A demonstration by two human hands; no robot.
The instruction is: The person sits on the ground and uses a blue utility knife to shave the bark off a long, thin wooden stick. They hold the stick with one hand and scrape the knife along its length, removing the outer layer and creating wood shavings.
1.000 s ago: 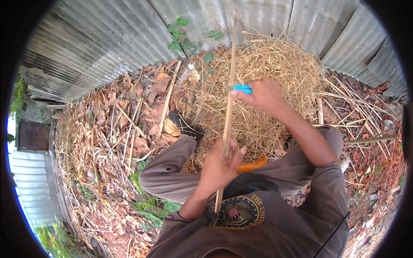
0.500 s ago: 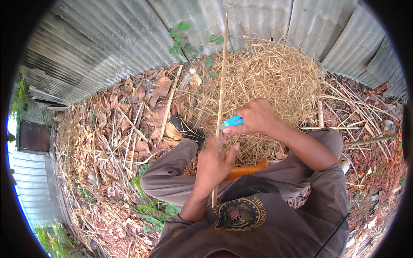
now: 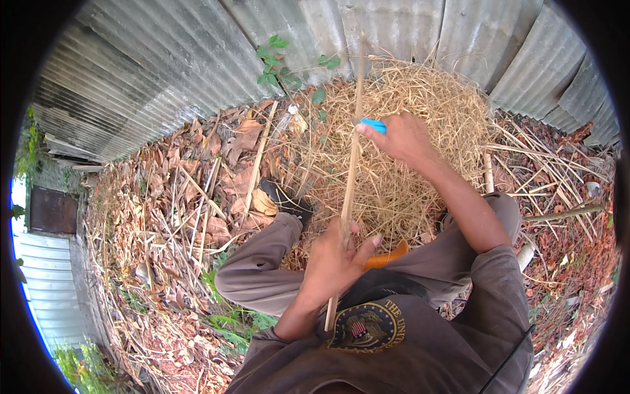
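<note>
A long, thin pale wooden strip (image 3: pixel 352 177), perhaps split bamboo, runs from my lap up toward the metal wall. My left hand (image 3: pixel 327 261) is closed round its lower part, with the thumb standing out to the right. In my right hand (image 3: pixel 408 139) is a utility knife (image 3: pixel 374 125) with a bright blue handle. Its blade end meets the strip well above my left hand, and my right thumb lies close to the strip. The blade itself is too small and blurred to make out. Below the hands, an orange curved object (image 3: pixel 388 256) lies partly hidden between my legs.
A big heap of pale shavings (image 3: pixel 426 105) lies in front of me. Corrugated metal sheets (image 3: pixel 387 33) stand behind it. Dry leaves and sticks (image 3: pixel 190 177) cover the ground at left, and loose strips (image 3: pixel 558 164) lie at right. A small green vine (image 3: pixel 269 65) climbs the wall.
My right hand with the knife has moved up along the strip, away from my left hand. The strip's far end has swung right, and my left hand has dropped slightly.
</note>
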